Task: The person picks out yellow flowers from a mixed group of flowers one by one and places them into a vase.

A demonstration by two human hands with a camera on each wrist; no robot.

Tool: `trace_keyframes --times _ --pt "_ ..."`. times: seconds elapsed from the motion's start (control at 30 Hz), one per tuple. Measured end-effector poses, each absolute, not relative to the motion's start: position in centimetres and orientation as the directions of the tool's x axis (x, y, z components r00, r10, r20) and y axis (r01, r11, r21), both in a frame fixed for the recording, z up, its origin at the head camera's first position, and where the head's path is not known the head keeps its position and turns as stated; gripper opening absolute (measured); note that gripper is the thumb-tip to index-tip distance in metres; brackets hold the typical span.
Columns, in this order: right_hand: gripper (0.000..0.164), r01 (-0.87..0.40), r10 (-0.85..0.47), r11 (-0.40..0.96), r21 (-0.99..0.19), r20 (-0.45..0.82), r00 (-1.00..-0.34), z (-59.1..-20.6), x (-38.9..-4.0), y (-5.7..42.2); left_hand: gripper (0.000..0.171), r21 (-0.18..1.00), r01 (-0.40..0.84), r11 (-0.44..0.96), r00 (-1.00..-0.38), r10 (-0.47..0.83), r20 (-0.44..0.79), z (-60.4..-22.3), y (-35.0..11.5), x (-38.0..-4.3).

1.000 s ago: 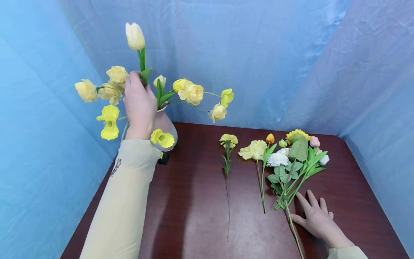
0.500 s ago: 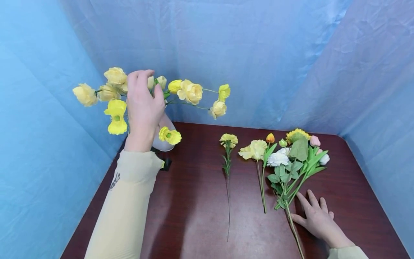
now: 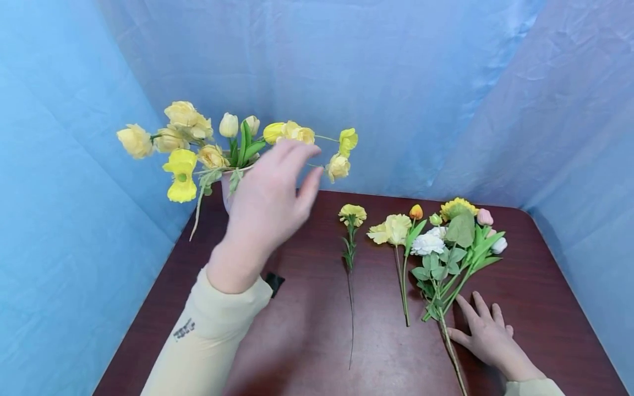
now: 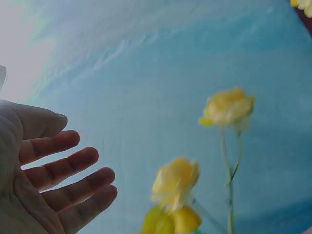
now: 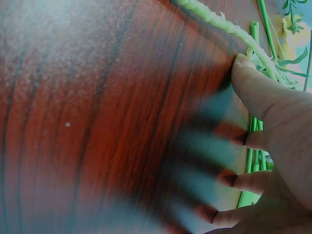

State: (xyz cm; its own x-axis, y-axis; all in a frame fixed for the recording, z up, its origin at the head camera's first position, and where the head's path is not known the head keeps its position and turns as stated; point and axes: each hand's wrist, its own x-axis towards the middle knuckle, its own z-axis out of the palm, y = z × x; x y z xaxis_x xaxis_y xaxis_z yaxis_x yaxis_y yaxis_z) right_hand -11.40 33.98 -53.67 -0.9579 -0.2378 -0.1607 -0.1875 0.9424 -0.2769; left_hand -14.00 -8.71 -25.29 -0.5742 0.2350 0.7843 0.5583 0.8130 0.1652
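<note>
My left hand is in the air in front of the vase, fingers loosely bent and nothing in them; the left wrist view shows the bare palm and parted fingers. Behind it the vase, mostly hidden, holds yellow roses, a yellow poppy and two cream tulips. My right hand rests spread on the table, its thumb beside the stem of the white flower. The right wrist view has that thumb right at the stem.
A yellow carnation lies mid-table. To its right are a pale yellow flower, an orange tulip, a sunflower and pink tulips. A small black object sits by the left sleeve. Blue curtains enclose the table.
My left hand let go of a cream tulip, which now stands lower in the vase, then moved right and toward me. My right hand has stayed in place.
</note>
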Motion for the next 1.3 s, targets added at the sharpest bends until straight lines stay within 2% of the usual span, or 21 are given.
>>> trace_keyframes --times 0.13,0.37,0.67,0.83,1.07,1.3 --pt "0.085 -0.191 -0.240 0.941 -0.281 -0.150 -0.959 -53.7 -11.3 34.0 0.020 0.134 0.569 0.811 -0.601 0.299 0.741 -27.6 -6.9 -14.2" --pt "0.085 -0.193 -0.242 0.940 -0.281 -0.149 -0.959 -53.7 -11.3 34.0 0.020 0.110 0.506 0.856 -0.712 0.342 0.613 -32.6 -5.4 -15.8" --pt "0.086 -0.185 -0.237 0.942 -0.280 -0.166 -0.957 -53.6 -11.4 33.9 0.019 0.061 0.320 0.945 -0.877 0.271 0.397 -39.0 -5.3 -18.0" --pt "0.087 -0.187 -0.238 0.942 -0.280 -0.162 -0.958 -53.6 -11.4 33.8 0.022 0.104 0.231 0.967 -0.953 0.203 0.225 -42.0 -4.9 -18.5" --pt "0.086 -0.187 -0.238 0.940 -0.287 -0.155 -0.959 -53.7 -11.3 33.9 0.030 0.172 0.116 0.978 -0.992 0.121 -0.020 -45.4 -4.1 -18.8" --pt "0.086 -0.189 -0.238 0.940 -0.285 -0.146 -0.960 -53.8 -11.3 34.0 0.043 0.193 0.048 0.980 -0.983 0.081 -0.162 -48.1 -2.2 -18.7"
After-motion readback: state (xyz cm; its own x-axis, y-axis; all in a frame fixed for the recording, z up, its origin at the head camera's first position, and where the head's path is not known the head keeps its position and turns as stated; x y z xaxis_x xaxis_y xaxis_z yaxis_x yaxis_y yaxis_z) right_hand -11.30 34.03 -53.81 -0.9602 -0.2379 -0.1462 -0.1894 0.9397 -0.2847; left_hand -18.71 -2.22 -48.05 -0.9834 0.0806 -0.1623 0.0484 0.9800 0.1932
